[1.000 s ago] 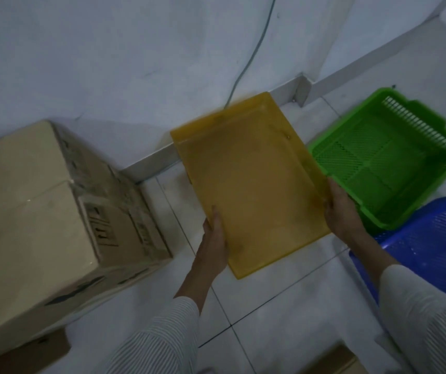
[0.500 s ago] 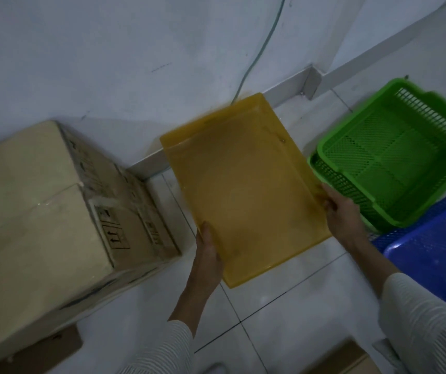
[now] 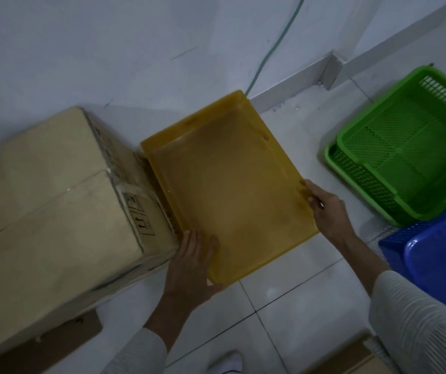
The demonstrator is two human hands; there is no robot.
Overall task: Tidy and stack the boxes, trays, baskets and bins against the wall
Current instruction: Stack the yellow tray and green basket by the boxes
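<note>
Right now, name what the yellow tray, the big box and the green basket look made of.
Yellow tray: likely plastic, smooth, faintly translucent amber with a moulded rim. Big box: corrugated cardboard, matte tan, taped seams, printed handling marks. Green basket: glossy moulded plastic with perforated mesh walls.

Below me is the pale tiled floor [image 3: 292, 300]. A cardboard box [image 3: 54, 211] sits on it at the wall edge, left. A green basket [image 3: 405, 163] and a blue basket [image 3: 437, 263] (touching each other) stand at its right.
</note>
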